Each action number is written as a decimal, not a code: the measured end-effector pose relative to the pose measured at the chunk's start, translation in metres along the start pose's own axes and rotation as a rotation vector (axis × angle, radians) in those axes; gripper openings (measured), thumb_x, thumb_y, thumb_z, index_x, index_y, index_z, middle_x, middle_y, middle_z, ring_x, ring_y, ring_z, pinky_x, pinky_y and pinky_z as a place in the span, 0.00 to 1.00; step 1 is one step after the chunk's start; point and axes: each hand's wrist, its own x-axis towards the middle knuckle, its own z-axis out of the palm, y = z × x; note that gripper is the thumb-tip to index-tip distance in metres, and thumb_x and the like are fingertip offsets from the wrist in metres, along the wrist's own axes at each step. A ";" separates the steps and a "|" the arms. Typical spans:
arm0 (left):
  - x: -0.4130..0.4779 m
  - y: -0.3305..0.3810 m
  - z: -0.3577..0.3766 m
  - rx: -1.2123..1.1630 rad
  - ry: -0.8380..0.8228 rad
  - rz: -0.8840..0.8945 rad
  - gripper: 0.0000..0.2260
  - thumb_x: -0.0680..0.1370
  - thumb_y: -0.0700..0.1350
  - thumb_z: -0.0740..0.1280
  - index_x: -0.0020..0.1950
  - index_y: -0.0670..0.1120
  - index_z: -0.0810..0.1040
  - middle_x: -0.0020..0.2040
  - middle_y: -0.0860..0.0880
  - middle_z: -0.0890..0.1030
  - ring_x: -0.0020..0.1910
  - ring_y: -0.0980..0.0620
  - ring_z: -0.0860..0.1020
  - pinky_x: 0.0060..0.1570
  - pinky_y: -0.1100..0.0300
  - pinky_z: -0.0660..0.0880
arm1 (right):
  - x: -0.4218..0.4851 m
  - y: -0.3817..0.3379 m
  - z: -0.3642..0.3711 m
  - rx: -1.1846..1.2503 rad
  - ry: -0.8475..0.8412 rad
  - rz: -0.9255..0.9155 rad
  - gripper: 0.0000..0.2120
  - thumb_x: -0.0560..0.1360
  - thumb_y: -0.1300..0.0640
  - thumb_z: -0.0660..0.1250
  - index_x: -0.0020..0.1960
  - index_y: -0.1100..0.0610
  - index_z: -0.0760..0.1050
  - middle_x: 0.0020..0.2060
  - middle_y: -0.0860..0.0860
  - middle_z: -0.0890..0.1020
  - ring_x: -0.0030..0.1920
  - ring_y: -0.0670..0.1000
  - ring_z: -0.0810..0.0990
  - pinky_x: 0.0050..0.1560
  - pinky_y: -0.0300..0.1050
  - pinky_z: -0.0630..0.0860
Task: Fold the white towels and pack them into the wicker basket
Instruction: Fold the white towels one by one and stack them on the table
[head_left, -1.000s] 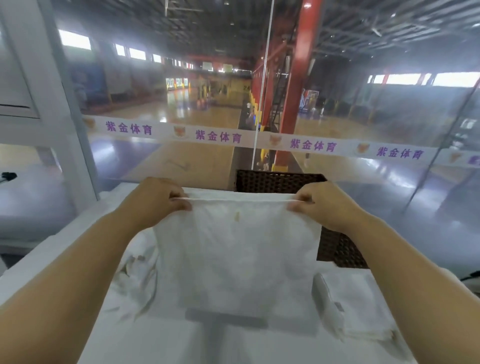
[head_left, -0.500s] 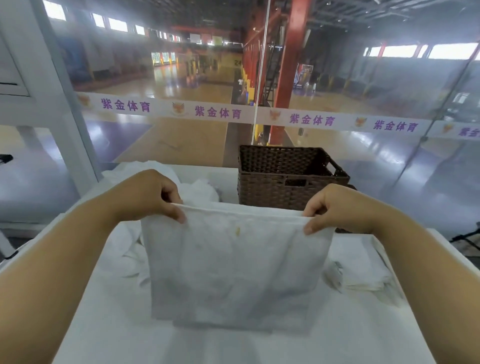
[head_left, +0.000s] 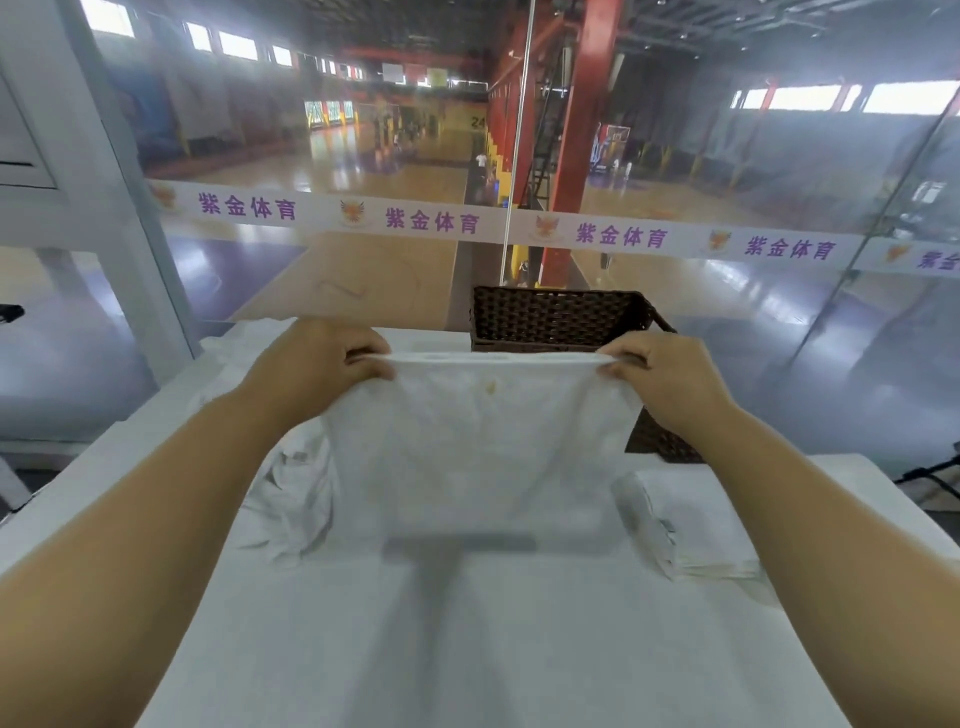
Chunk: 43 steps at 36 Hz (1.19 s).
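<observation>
A white towel (head_left: 467, 452) with a small yellowish stain hangs in the air over the white table (head_left: 467, 649). My left hand (head_left: 317, 364) pinches its top left corner and my right hand (head_left: 670, 379) pinches its top right corner, so the top edge is stretched between them. Behind the towel stands the dark brown wicker basket (head_left: 556, 322), partly hidden by the towel and my right hand. A folded white towel (head_left: 696, 525) lies on the table at the right. Crumpled white towels (head_left: 291, 493) lie at the left.
A glass wall (head_left: 363, 156) with a white banner strip runs right behind the table's far edge. A white frame post (head_left: 104, 182) stands at the far left. The table's near half is bare white cloth.
The towel went down toward the table, then came back up; its lower edge now hangs above the surface. The view tilted with it and the basket is again partly covered.
</observation>
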 end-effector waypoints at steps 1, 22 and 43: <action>0.000 0.004 -0.002 -0.041 0.006 -0.003 0.02 0.73 0.48 0.72 0.40 0.52 0.82 0.40 0.56 0.82 0.41 0.56 0.77 0.45 0.58 0.74 | -0.002 0.001 -0.002 0.007 0.037 -0.006 0.07 0.76 0.60 0.67 0.52 0.54 0.82 0.45 0.47 0.82 0.46 0.44 0.76 0.46 0.34 0.68; -0.174 -0.039 0.140 -0.087 -0.829 -0.250 0.06 0.73 0.47 0.71 0.39 0.55 0.76 0.34 0.57 0.76 0.32 0.61 0.71 0.32 0.70 0.65 | -0.177 0.074 0.122 -0.051 -0.835 0.299 0.09 0.73 0.57 0.69 0.37 0.46 0.76 0.40 0.43 0.80 0.43 0.44 0.76 0.39 0.34 0.68; -0.146 -0.077 0.219 0.032 -0.820 -0.338 0.11 0.82 0.47 0.57 0.58 0.46 0.76 0.59 0.50 0.75 0.56 0.50 0.74 0.51 0.61 0.67 | -0.144 0.120 0.198 -0.138 -0.869 0.526 0.06 0.79 0.52 0.60 0.47 0.51 0.74 0.41 0.46 0.76 0.42 0.50 0.77 0.42 0.44 0.73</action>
